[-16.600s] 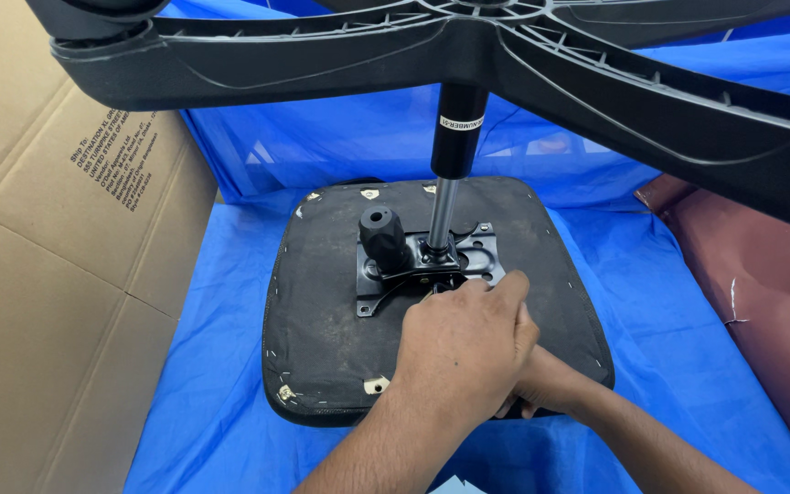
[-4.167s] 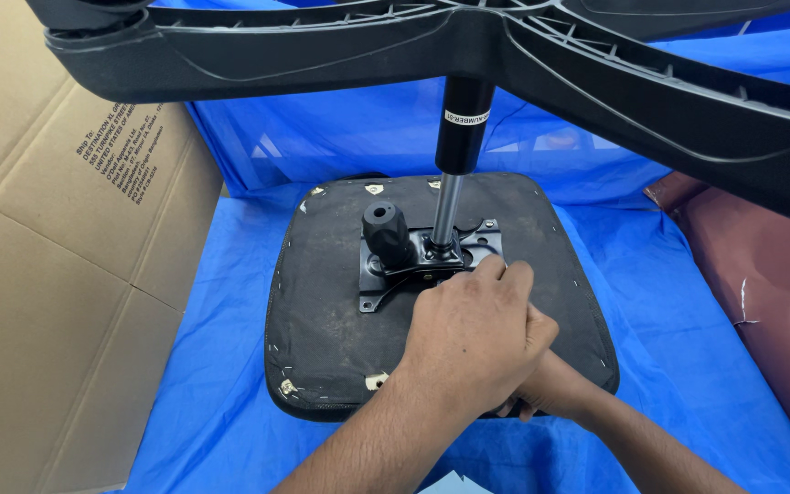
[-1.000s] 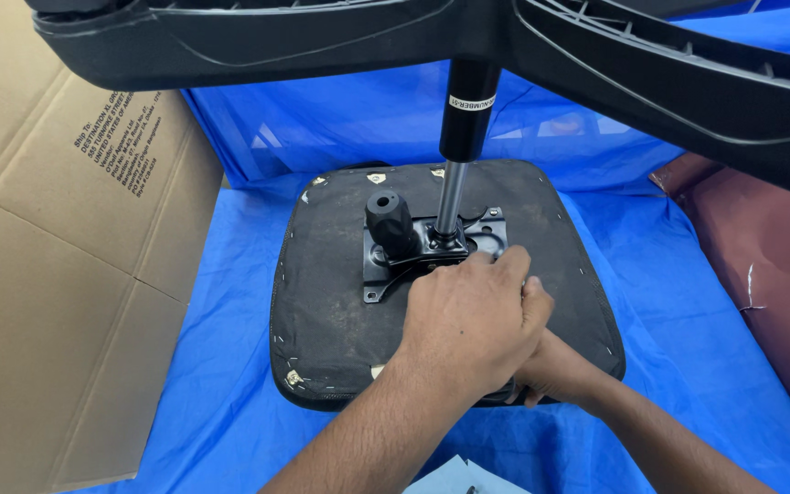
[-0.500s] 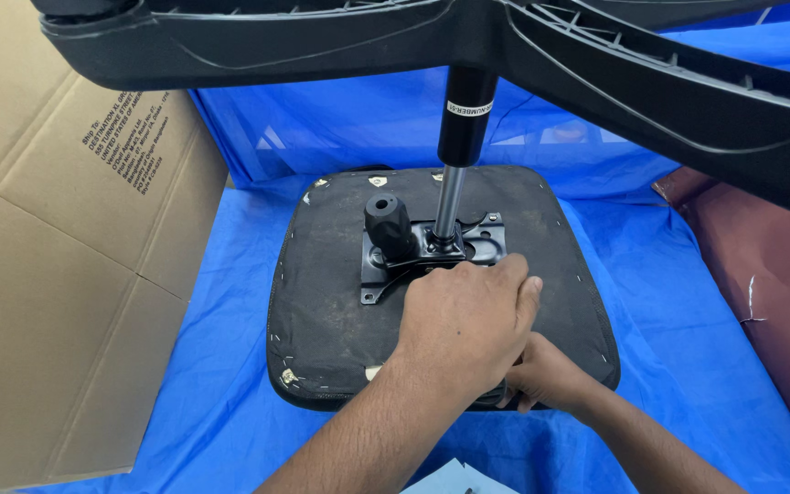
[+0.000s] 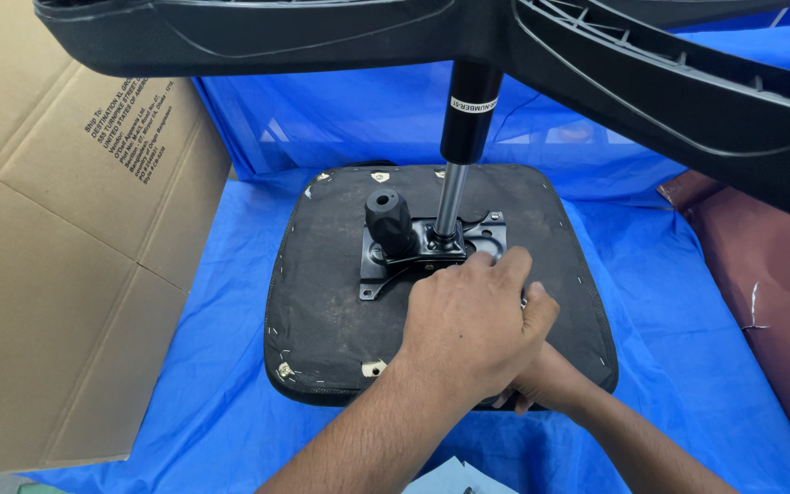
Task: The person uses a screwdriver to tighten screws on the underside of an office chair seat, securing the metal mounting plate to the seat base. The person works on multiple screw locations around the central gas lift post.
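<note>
Head view: left hand [image 5: 468,325] lies curled, knuckles up, over the right hand [image 5: 537,389]; what either grips is hidden. Both press on a dusty black fabric seat underside [image 5: 322,293], beside its black metal mounting plate [image 5: 432,252], on blue plastic sheeting [image 5: 221,412].

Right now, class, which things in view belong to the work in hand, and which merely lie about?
In use:
left hand
right hand
seat underside
metal mounting plate
gas cylinder
chair base

Lying about:
cardboard box
blue tarp
maroon cushion
</note>
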